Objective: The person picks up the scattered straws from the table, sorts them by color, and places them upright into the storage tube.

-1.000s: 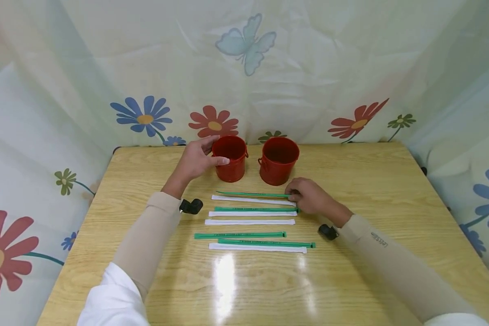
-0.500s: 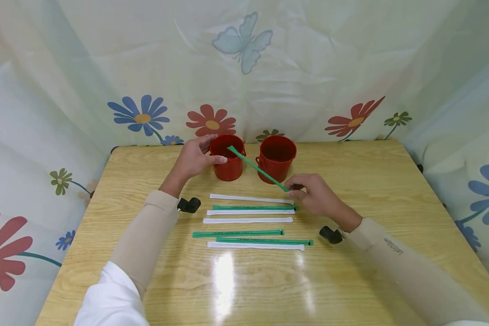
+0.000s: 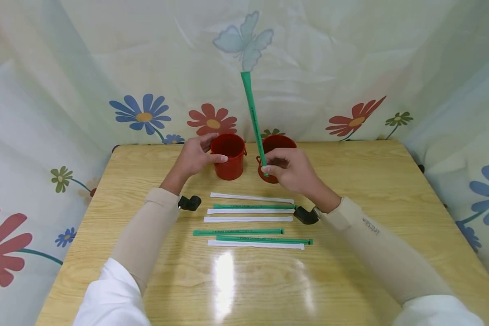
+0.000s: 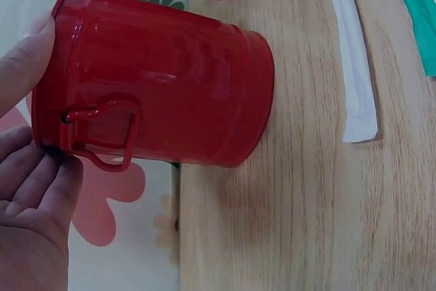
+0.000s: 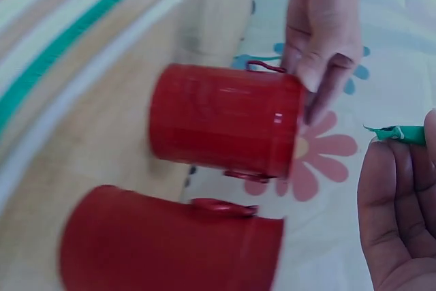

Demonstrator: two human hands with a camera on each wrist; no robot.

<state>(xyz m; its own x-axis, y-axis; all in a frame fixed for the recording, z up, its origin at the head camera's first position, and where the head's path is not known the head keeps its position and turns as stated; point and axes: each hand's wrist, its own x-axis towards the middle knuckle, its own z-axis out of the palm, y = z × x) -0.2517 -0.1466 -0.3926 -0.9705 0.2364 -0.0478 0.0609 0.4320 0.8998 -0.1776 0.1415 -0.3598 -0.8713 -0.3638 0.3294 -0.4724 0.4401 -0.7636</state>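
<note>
My left hand (image 3: 192, 160) grips the rim of the left red bucket (image 3: 229, 170), thumb on the near side and fingers round the back. In the left wrist view this bucket (image 4: 177, 80) stands on the table, its wire handle folded down. My right hand (image 3: 291, 170) pinches the lower end of a green paper-wrapped straw (image 3: 253, 113), held nearly upright in front of the right red bucket (image 3: 283, 141). The right wrist view catches the straw's torn-looking end (image 5: 402, 133) at my fingertips; most of its length is out of that frame.
Several wrapped straws lie in rows on the wooden table (image 3: 146, 280): white ones, such as the rearmost white straw (image 3: 250, 198), and green ones, such as the front green straw (image 3: 265, 240). A flowered curtain (image 3: 309, 68) hangs behind the buckets.
My right hand has picked the rear green straw off the table, swung it upright and carried it left and back to the right bucket. My left hand stays on the left bucket.
</note>
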